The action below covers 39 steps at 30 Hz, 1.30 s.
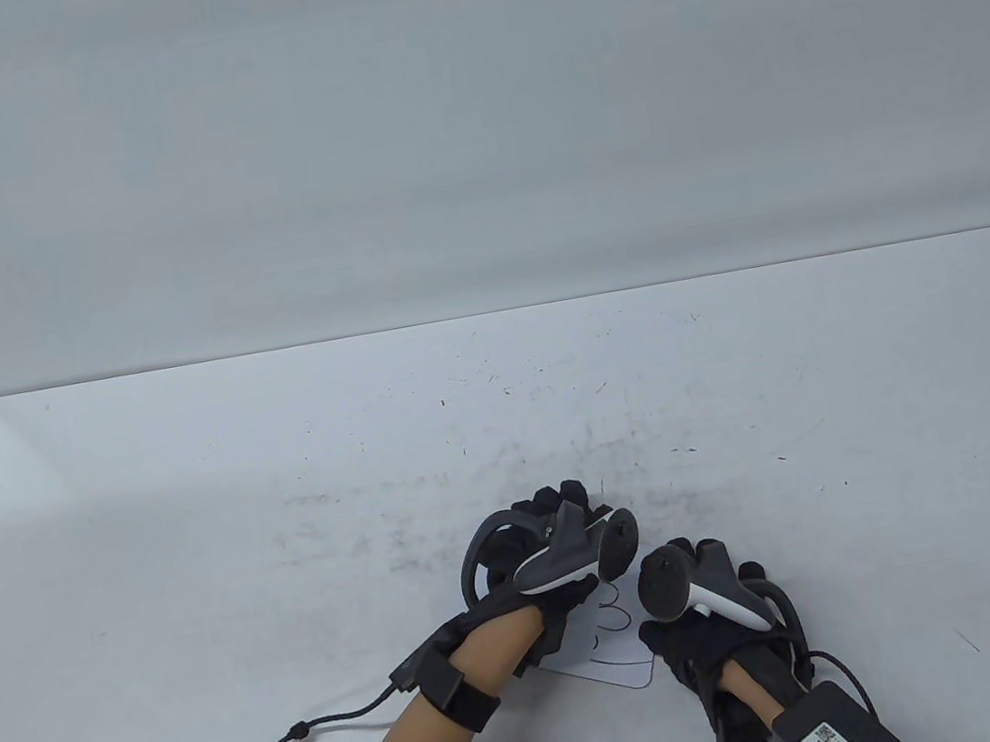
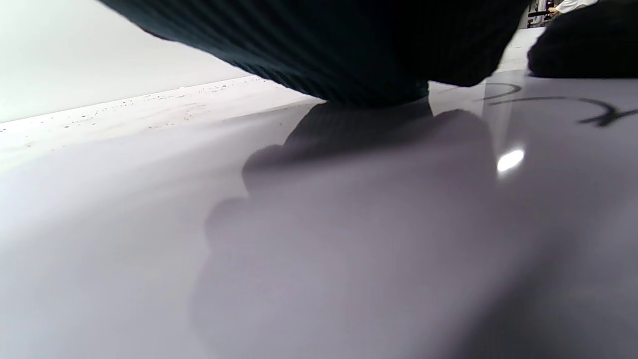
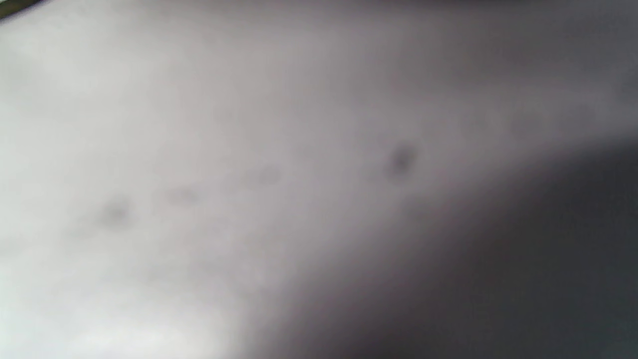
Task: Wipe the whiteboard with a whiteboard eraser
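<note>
Both gloved hands sit low in the lower middle of the table view, close together on the white bench. The whiteboard is a thin glossy sheet lying flat there, mostly hidden under the hands; only a sliver with a dark outline edge shows between and below them.

The left hand rests down on the sheet, knuckles toward the top of the frame. In the left wrist view its dark glove fills the top and its reflection spreads across the shiny surface below. The right hand lies just beside it, lower right. Whether either grip is apart, together or clamped on something, I cannot tell: the trackers and the backs of the gloves cover the fingers. I see no eraser in any view; it may be under a palm, but that is a guess.

As for progress, marker strokes are plainly left on the board: dark curved lines at the upper right of the left wrist view, and a few loops in the gap between the hands in the table view. So by my reckoning the wiping is not finished, at least in that patch. The right wrist view is only a grey blur with a few faint dark spots.
</note>
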{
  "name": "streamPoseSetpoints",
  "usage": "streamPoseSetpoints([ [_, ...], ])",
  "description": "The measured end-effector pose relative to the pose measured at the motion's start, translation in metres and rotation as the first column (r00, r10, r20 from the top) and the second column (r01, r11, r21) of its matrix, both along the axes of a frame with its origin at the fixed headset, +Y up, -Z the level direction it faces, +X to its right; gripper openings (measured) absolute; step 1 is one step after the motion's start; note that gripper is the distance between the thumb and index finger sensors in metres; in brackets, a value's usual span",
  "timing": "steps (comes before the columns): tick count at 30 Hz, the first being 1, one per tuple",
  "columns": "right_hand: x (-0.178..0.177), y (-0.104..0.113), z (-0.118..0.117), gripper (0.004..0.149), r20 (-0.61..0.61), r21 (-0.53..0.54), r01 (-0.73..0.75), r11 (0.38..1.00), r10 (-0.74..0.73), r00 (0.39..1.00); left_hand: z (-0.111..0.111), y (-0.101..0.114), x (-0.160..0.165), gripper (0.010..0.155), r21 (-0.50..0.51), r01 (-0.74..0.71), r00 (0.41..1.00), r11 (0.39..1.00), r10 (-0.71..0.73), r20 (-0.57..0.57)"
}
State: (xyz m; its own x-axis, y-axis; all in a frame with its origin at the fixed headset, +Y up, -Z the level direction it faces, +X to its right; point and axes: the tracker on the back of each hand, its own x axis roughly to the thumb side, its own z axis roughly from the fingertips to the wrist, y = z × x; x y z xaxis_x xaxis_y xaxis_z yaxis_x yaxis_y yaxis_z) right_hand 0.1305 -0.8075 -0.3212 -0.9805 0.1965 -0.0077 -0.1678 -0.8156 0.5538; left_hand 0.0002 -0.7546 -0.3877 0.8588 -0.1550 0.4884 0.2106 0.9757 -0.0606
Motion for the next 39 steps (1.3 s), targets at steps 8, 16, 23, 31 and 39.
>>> streamPoseSetpoints([
  [8, 0.000, 0.000, 0.000, 0.073, 0.001, 0.003, -0.001, 1.000, 0.001, 1.000, 0.055, -0.001, -0.023, 0.059, 0.068, 0.018, 0.991, 0.998, -0.027, 0.127],
  [16, 0.001, 0.001, -0.002, 0.073, -0.002, 0.013, 0.009, 1.000, -0.009, 1.000, 0.119, 0.001, -0.041, 0.060, 0.072, 0.042, 0.971, 0.997, -0.057, 0.233],
  [23, 0.003, 0.000, -0.003, 0.073, 0.006, 0.007, 0.055, 0.998, -0.055, 0.998, 0.107, 0.004, -0.035, 0.060, -0.007, 0.057, 0.974, 0.998, -0.054, 0.219],
  [31, 0.004, 0.000, -0.003, 0.073, 0.002, 0.003, 0.064, 0.998, -0.064, 0.998, 0.049, 0.004, -0.012, 0.059, -0.065, 0.054, 0.992, 0.996, -0.047, 0.114],
  [39, 0.005, -0.001, -0.003, 0.073, 0.004, -0.011, 0.078, 0.997, -0.078, 0.997, 0.000, 0.002, 0.004, 0.059, -0.085, 0.019, 1.000, 0.996, -0.019, 0.002],
])
